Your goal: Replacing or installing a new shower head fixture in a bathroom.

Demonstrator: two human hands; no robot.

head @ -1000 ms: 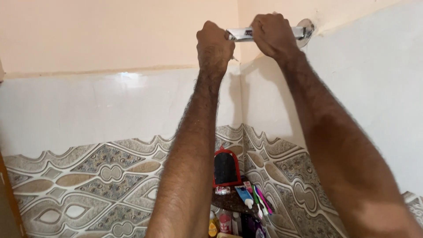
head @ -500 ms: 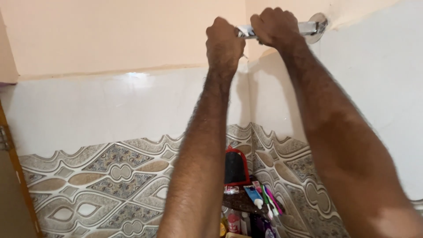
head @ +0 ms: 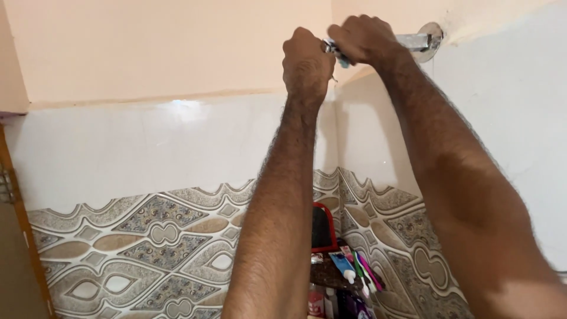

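Chrome shower arm (head: 413, 41): polished metal, square-edged bar, horizontal, high on the right-hand wall; its round flange (head: 434, 36) sits flat against the plaster near the corner.

Right hand (head: 363, 38): raised, fingers wrapped around the free end of the bar, knuckles toward the camera. A small teal-and-metal piece (head: 338, 54) shows at its near edge; what it is cannot be told.

Left hand (head: 307, 62): raised, clenched into a fist just beside the right hand at the bar's tip; what it encloses is hidden.

Walls: upper band of matt peach paint (head: 165, 47); below it glossy white tiles (head: 136, 147) with a light glare; lower band of patterned tiles (head: 136, 236), grey-brown leaf and wave shapes outlined in cream.

Corner shelf (head: 328, 274), dark speckled stone: red-framed mirror (head: 323, 227) standing upright, a white-and-blue tube (head: 344, 267), toothbrushes (head: 366, 273) leaning. Bottles (head: 319, 301) below, partly cut off.

Left edge: brown wooden door frame (head: 18, 224).
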